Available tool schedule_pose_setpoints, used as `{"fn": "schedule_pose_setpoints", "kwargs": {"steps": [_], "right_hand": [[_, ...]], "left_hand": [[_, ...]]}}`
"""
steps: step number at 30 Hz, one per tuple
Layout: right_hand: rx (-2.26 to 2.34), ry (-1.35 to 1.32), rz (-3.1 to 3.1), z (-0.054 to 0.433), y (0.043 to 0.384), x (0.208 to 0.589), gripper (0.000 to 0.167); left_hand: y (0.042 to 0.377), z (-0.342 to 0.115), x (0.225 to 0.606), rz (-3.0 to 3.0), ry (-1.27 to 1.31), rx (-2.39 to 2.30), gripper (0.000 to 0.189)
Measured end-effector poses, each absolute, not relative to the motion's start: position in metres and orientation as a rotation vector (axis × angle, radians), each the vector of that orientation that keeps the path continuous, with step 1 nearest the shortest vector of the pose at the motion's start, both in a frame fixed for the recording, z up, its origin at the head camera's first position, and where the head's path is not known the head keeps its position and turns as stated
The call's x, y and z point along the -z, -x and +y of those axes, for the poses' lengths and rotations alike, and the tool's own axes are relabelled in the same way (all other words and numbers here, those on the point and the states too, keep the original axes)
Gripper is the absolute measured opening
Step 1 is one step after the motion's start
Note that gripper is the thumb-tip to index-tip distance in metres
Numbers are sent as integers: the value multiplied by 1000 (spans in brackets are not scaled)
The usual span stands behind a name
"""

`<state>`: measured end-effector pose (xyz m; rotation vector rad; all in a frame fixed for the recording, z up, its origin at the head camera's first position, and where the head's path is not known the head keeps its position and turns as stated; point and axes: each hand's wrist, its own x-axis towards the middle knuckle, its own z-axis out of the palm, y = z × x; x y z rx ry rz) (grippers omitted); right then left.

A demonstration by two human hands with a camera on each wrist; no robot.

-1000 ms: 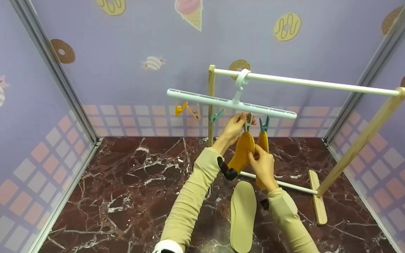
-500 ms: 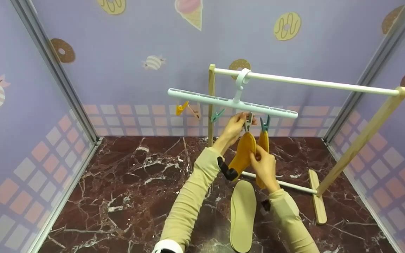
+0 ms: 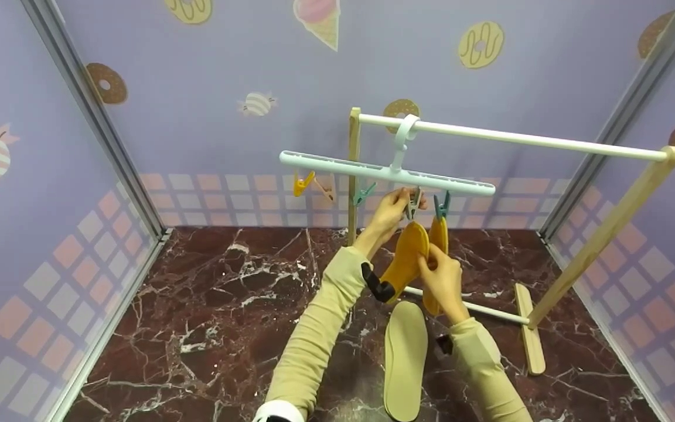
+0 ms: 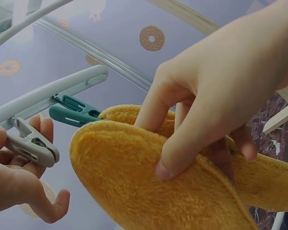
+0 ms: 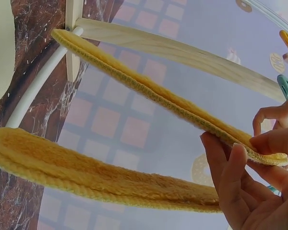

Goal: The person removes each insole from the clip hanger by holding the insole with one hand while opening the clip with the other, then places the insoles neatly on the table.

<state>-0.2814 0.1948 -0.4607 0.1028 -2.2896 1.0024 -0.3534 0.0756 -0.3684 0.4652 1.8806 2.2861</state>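
Note:
My left hand (image 3: 385, 218) pinches a pale grey clothespin (image 4: 31, 147) hanging from the white hanger (image 3: 337, 167). Below it, my right hand (image 3: 444, 281) holds a fuzzy yellow insole (image 3: 403, 264) by its edge, thumb on one face and fingers behind. In the left wrist view a small gap separates the insole's rounded end from the clothespin. A second yellow insole (image 5: 105, 175) hangs close behind, gripped at its top by a dark green clothespin (image 4: 77, 111). Part of that insole is hidden by my right hand.
The hanger hooks over the white rail of a wooden rack (image 3: 601, 234). Yellow, pink and light green clothespins (image 3: 364, 193) dangle from its left half. Beige insoles (image 3: 406, 363) lie on the dark red marbled surface (image 3: 208, 328) between my forearms.
My right hand and the held insole have shifted slightly right, and the insole's top sits a little lower from the clothespin. My left hand stays at the same clothespin.

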Motion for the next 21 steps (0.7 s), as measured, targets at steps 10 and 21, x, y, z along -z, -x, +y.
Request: {"fn": "schedule_pose_setpoints", "kwargs": {"steps": [10, 21], "right_hand": [[-1015, -87, -2307, 199, 278, 462, 12], [-1032, -75, -2285, 204, 275, 462, 12]], "left_hand": [[352, 75, 369, 1909, -365, -2222, 44], [351, 75, 369, 1916, -398, -2252, 43]]}}
